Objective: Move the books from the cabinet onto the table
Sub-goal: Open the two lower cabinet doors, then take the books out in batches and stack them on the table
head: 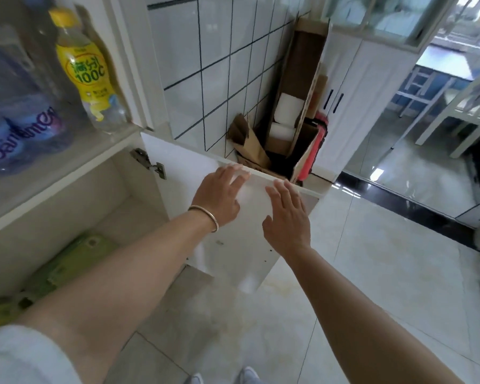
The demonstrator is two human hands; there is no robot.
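Head view: at frame centre, the left hand (pixel 219 195) and right hand (pixel 287 214) are laid flat with fingers spread on the inner face of the open white cabinet door (pixel 233 245), gripping nothing. Green books (pixel 75 261) are seen lying inside the cabinet (pixel 67 195) at lower left.

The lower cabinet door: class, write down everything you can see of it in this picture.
The lower cabinet door is a flat white panel, smooth like laminate, swung wide open from the cabinet's right side on a metal hinge. Small dark specks mark its inner face near the bottom. The left hand, with a bangle on its wrist, lies flat by the top edge; the right hand is spread open over the panel's outer part.
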